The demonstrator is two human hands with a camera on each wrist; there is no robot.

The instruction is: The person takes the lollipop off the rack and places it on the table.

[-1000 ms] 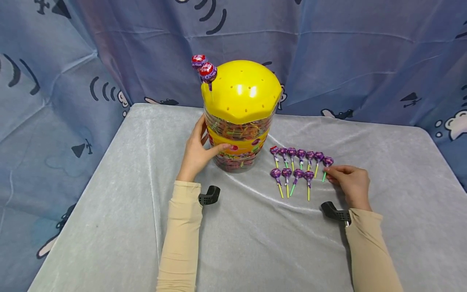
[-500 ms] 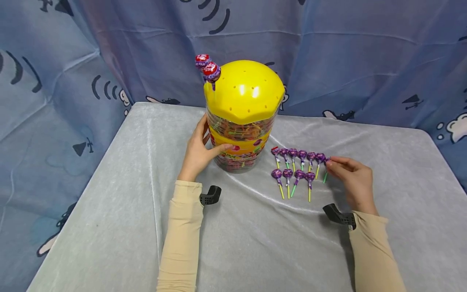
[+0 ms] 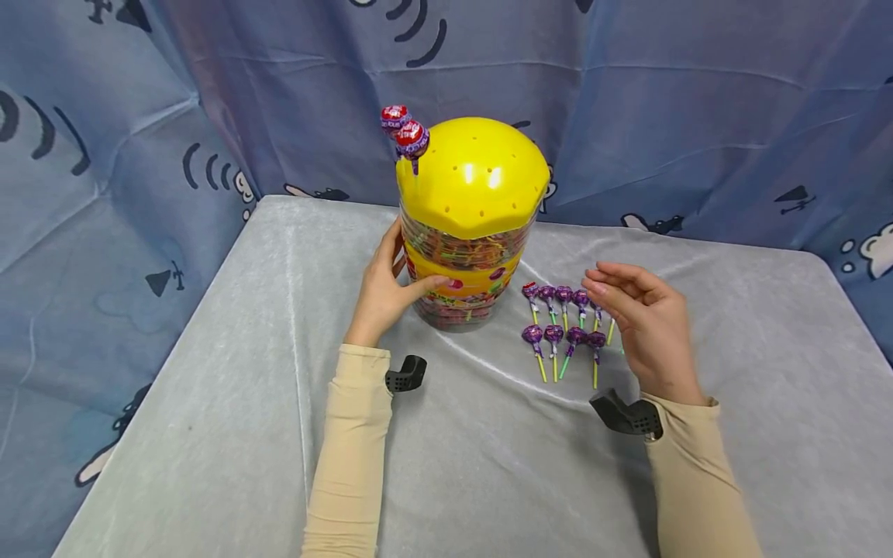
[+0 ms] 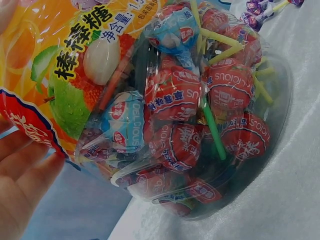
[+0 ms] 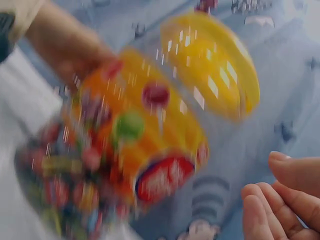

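Observation:
A clear lollipop jar (image 3: 463, 260) with a holed yellow dome lid (image 3: 477, 182) stands mid-table. Two wrapped lollipops (image 3: 406, 132) stick up from the lid's left edge. My left hand (image 3: 399, 275) grips the jar's left side, thumb across its front; in the left wrist view the jar (image 4: 190, 115) fills the frame beside my fingers (image 4: 25, 185). Two rows of purple lollipops (image 3: 558, 318) lie right of the jar. Above their right end hovers my right hand (image 3: 593, 283), fingers straight and pointing at the jar. The blurred right wrist view shows nothing between those fingers (image 5: 280, 195).
A grey cloth covers the table (image 3: 279, 434), with blue patterned curtains (image 3: 698, 116) behind and to the left. Black camera mounts sit at both wrists (image 3: 405, 373) (image 3: 626, 415). Bare cloth lies in front of the jar and to both sides.
My right hand lifted off the right end of the lollipop rows and moved left and up toward the jar. The left hand and the jar stayed put.

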